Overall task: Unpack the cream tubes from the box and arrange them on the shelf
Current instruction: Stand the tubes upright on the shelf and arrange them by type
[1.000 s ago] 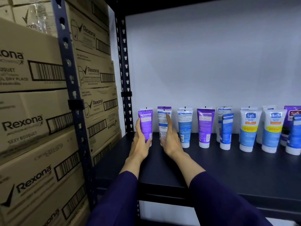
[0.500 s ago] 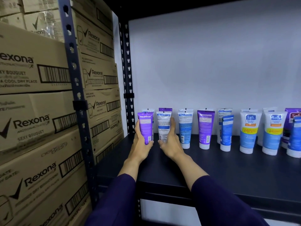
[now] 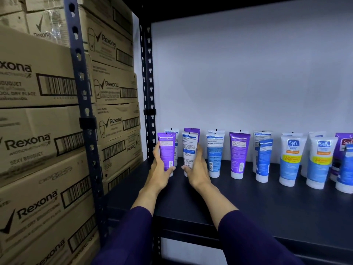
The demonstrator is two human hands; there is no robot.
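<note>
Sleeves reach in over the shelf [image 3: 248, 207]. Your left hand [image 3: 159, 169] grips the purple tube [image 3: 166, 150]; your right hand [image 3: 198, 169] now wraps the white tube [image 3: 189, 150], where a second ago it only fingered one behind. Both stand leftmost, front row; placement looks nearly done.

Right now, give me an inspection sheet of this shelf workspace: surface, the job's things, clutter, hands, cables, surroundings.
Surface: dark shelf, bare at the front.
Job's things: cream tubes standing cap-down along the back; purple tube at the far left, white tube beside it, blue and white Safi tubes toward the right. No box seen.
Clutter: nothing seen.
Hands: left hand grips the purple tube; right hand grips the white tube.
Cables: nothing seen.
Surroundings: stacked Rexona cartons on the left, perforated metal upright, pale back wall.
</note>
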